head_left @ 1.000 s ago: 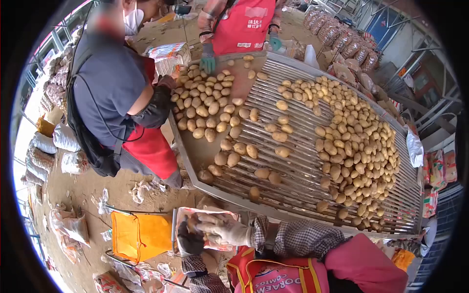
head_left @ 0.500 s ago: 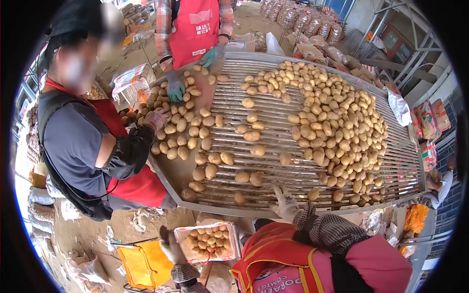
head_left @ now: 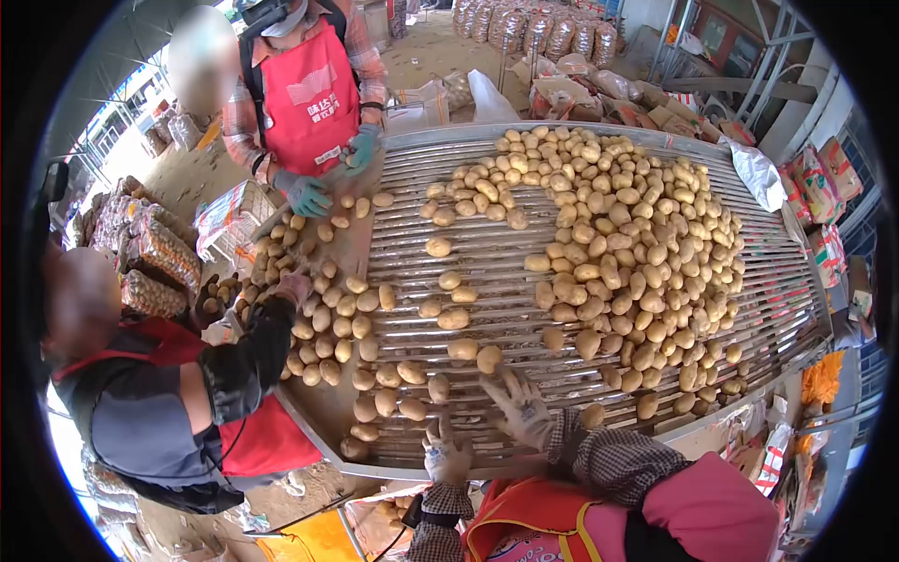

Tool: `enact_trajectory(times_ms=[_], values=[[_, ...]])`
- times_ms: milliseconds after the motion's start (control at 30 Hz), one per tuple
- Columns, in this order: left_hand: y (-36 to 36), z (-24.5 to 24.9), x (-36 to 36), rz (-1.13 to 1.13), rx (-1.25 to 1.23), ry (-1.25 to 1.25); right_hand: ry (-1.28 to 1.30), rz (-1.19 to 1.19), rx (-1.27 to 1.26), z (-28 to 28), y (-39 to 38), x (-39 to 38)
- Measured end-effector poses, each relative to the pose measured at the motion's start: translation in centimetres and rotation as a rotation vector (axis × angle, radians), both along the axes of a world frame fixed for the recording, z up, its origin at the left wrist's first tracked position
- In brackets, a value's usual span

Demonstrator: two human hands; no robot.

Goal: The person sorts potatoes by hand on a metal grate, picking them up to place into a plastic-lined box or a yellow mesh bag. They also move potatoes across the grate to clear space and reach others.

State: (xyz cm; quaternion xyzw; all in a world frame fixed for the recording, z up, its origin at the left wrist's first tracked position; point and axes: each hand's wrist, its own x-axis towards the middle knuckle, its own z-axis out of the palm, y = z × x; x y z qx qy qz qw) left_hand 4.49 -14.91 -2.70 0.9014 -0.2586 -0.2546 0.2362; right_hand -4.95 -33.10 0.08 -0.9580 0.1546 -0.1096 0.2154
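Loose potatoes (head_left: 646, 253) lie on a slatted metal sorting table (head_left: 403, 253). My right hand (head_left: 521, 412), in a whitish work glove, is over the slats near the front, fingers apart and holding nothing. Just beyond its fingertips lies one potato (head_left: 489, 359). My left hand (head_left: 448, 457), also gloved, is at the table's front edge with its fingers stretched toward the slats and nothing visible in it. Closest to it are a potato (head_left: 412, 408) and another potato (head_left: 438, 389). Checkered cuffs cover both my wrists.
At the left, a co-worker's gloved hand (head_left: 294, 286) touches the potatoes at the table's end. Another person in a red apron (head_left: 309, 103) stands at the far corner wearing green gloves. Below the front edge are a yellow bag (head_left: 309, 541) and a container of potatoes (head_left: 386, 510).
My left hand has come from beside the potato container up to the table edge. My right hand has moved a little left and farther over the slats. The view has shifted.
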Motion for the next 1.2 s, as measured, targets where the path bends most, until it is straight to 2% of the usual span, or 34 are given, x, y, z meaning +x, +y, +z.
enact_trajectory(times_ms=[67, 167, 200, 233, 300, 367, 400, 433, 467, 500, 567, 600, 633, 667, 700, 733, 767, 800, 833, 867, 900, 933, 967, 1000, 1033, 1067, 1133, 1200], values=[[-2.0, 0.5, 0.2, -0.029, 0.002, -0.014, 0.214, -0.251, 0.026, -0.8, -2.0, -1.9], [-5.8, 0.6, 2.2, -0.131, -0.03, -0.065, 0.206, -0.265, 0.067, -2.7, -4.5, -0.2], [-7.2, 0.8, 3.0, -0.184, -0.032, -0.017, 0.302, -0.236, 0.06, -3.5, -5.4, 1.0], [-8.6, 1.1, 3.8, -0.233, -0.031, 0.031, 0.299, -0.254, 0.067, -3.7, -6.2, 2.9], [-11.2, 1.0, 5.8, -0.261, -0.09, -0.023, 0.307, -0.249, 0.175, -3.8, -8.3, 7.7], [-12.8, 0.7, 8.4, -0.243, -0.002, -0.128, 0.133, -0.2, 0.211, -4.3, -9.9, 11.7], [-13.5, 0.7, 10.0, -0.195, -0.052, -0.059, 0.198, -0.189, 0.233, -4.6, -10.7, 14.0], [-13.8, -0.3, 11.9, -0.179, -0.096, -0.063, 0.038, -0.232, 0.268, -5.6, -10.6, 16.2], [-13.7, -1.8, 14.1, -0.181, -0.128, -0.164, 0.05, -0.239, 0.265, -5.4, -10.7, 18.4], [-13.3, -3.2, 16.3, -0.185, -0.165, -0.264, 0.198, -0.154, 0.448, -4.2, -11.1, 21.0], [-13.5, -3.0, 20.1, 0.001, -0.06, -0.189, -0.15, -0.068, 0.412, -6.0, -10.1, 26.1], [-13.5, -2.1, 21.5, 0.047, -0.055, -0.235, 0.131, -0.031, 0.408, -5.7, -9.7, 29.2], [-13.8, -0.8, 22.5, 0.096, -0.049, -0.284, 0.173, 0.05, 0.472, -3.3, -9.6, 30.4], [-13.6, -0.9, 23.2, 0.121, -0.113, -0.347, 0.116, 0.104, 0.495, -4.0, -8.5, 31.9], [-12.8, -1.2, 23.4, 0.151, -0.176, -0.41, 0.199, 0.189, 0.425, -2.4, -8.1, 32.3], [-12.4, -2.3, 23.4, 0.214, -0.262, -0.444, 0.106, 0.185, 0.435, -4.8, -7.0, 32.6], [-12.5, -1.7, 22.9, 0.174, -0.247, -0.652, 0.01, 0.184, 0.442, -7.4, -5.6, 33.1], [-13.0, -1.4, 22.5, 0.118, -0.211, -0.717, -0.243, 0.138, 0.321, -7.6, -5.8, 30.9], [-13.8, -1.2, 22.0, 0.067, -0.177, -0.779, -0.391, 0.108, 0.329, -9.4, -6.2, 29.8], [-15.3, -1.4, 20.9, 0.069, -0.192, -0.735, -0.247, 0.13, 0.458, -8.4, -8.5, 27.6], [-17.7, 0.6, 20.0, -0.064, -0.232, -0.84, 0.039, 0.099, 0.414, -5.4, -11.4, 25.2], [-19.3, 0.5, 20.0, -0.119, -0.305, -0.785, 0.045, 0.076, 0.379, -3.7, -14.4, 22.6], [-20.8, 0.1, 20.1, -0.176, -0.377, -0.728, 0.221, 0.004, 0.35, -1.9, -17.6, 21.8], [-22.9, 0.2, 20.0, -0.212, -0.432, -0.677, 0.214, 0.046, 0.079, -2.7, -21.0, 20.2], [-25.1, 0.4, 20.2, -0.245, -0.487, -0.627, 0.315, 0.104, -0.278, -4.4, -24.5, 19.0], [-27.5, -0.1, 20.8, -0.275, -0.542, -0.63, 0.315, 0.05, -0.49, -5.3, -28.2, 17.5], [-31.8, -0.4, 22.4, -0.334, -0.582, -0.618, -0.27, -0.153, 0.846, -3.0, -34.3, 18.4], [-35.7, -0.7, 24.2, -0.346, -0.537, -0.581, 0.281, -0.327, -0.026, 2.3, -38.6, 18.8]])
